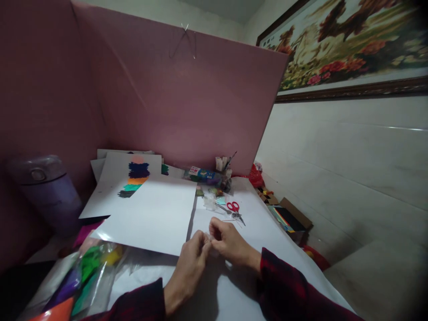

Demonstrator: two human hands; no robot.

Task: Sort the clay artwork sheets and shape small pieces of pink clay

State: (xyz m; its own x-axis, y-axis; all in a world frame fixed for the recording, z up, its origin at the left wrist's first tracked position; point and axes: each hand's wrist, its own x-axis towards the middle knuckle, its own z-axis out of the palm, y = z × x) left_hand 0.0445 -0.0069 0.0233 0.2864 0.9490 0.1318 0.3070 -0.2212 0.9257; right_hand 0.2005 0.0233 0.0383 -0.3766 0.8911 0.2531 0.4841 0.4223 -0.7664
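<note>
Close together over the white table, my left hand (194,254) and my right hand (229,240) meet at their fingertips. Both are closed in a pinch on a small whitish, partly see-through piece (209,238), mostly hidden by the fingers; its kind cannot be made out. Just beyond my right hand lie red-handled scissors (233,207), with thin pins or wires (236,216) beside the blades. A crumpled clear plastic bag (210,200) rests behind them. To the left of my hands is a large blank white sheet (157,214).
A sheet with painted colour bands (110,178) lies back left, near a purple bottle (50,191). Bags of coloured material (90,272) fill the front left. A pink board (180,98) stands behind. Brushes (229,161) are at the back, and an open box (290,218) sits beyond the right edge.
</note>
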